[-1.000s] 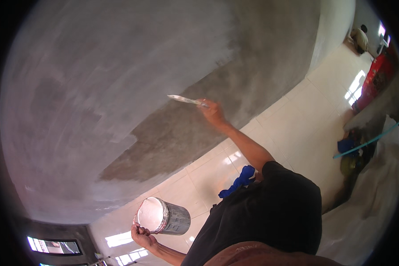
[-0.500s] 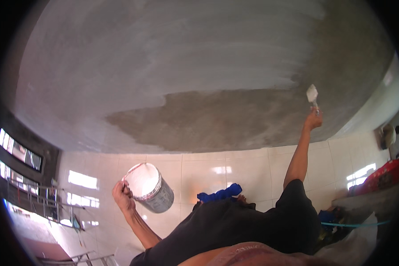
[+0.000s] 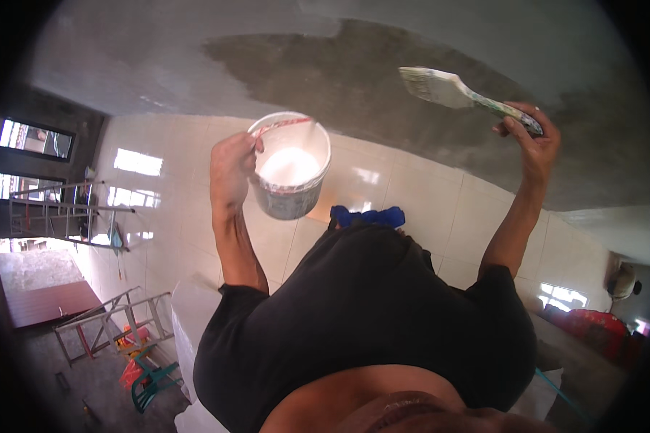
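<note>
My left hand (image 3: 235, 160) grips the rim of a grey bucket (image 3: 290, 202) with white paint (image 3: 290, 167) inside, its fingers closed at the rim by a reddish strip. The bucket hangs tilted toward me above the tiled floor. On the other side, my right hand (image 3: 534, 141) is closed round the handle of a broad paintbrush (image 3: 440, 88). White paint coats the bristles, which point left. Behind the brush stands a grey wall (image 3: 318, 76) with a darker bare patch and lighter brushed areas. Whether the bristles touch the wall I cannot tell.
Shiny beige tiles (image 3: 173, 195) cover the floor. At the left stand metal ladders (image 3: 58, 209) below windows, with a green plastic chair (image 3: 152, 379) nearer. A blue item (image 3: 368, 216) shows beyond my shirt. Red bundles (image 3: 592, 328) lie at the right.
My right hand has brought the brush away from the wall's right part toward me and turned its bristles left. The bucket in my left hand has come up and to the right. The view has shifted.
</note>
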Tool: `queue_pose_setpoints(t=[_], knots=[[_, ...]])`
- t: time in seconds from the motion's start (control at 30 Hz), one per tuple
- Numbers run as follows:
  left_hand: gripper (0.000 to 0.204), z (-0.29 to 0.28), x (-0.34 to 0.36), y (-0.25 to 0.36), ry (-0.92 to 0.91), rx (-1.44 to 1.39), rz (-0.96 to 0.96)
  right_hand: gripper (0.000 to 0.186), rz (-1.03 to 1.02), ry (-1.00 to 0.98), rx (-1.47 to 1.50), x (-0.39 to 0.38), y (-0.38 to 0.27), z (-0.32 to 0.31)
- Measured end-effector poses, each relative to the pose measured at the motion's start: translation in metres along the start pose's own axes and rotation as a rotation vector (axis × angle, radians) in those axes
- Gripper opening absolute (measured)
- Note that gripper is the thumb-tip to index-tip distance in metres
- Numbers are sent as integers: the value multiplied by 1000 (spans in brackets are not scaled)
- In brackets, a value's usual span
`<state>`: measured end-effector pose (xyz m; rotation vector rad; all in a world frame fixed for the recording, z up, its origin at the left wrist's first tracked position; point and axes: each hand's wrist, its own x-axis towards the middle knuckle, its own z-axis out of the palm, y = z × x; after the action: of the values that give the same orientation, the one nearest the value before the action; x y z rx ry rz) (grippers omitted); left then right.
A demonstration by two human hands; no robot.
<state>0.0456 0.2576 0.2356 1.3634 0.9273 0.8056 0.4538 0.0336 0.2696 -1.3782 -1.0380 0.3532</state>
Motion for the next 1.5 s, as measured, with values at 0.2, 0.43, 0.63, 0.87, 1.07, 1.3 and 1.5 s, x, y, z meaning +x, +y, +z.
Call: queue_pose_setpoints(t=[0.2, 0.43, 0.63, 0.87, 1.07, 1.3, 1.5], knots=[[23, -2, 13, 5, -146, -40, -27, 26, -246, -509, -147, 8, -35, 102], [25, -2, 24, 6, -278, -25, -14, 16, -415, -691, -395, -7, -8, 194], [25, -1, 28, 11, -341, -10, -17, 19, -420, -862, -610, -9, 16, 230], [25, 1, 30, 14, -377, 2, -29, 12, -469, -868, -627, -9, 29, 246], [26, 1, 32, 12, -384, 0, -26, 14, -449, -848, -620, -12, 25, 243], [27, -1, 29, 13, -362, -12, -43, 20, -370, -586, -558, -31, 21, 242], [26, -1, 26, 15, -369, -3, -47, 22, -472, -380, -661, -39, 27, 249]])
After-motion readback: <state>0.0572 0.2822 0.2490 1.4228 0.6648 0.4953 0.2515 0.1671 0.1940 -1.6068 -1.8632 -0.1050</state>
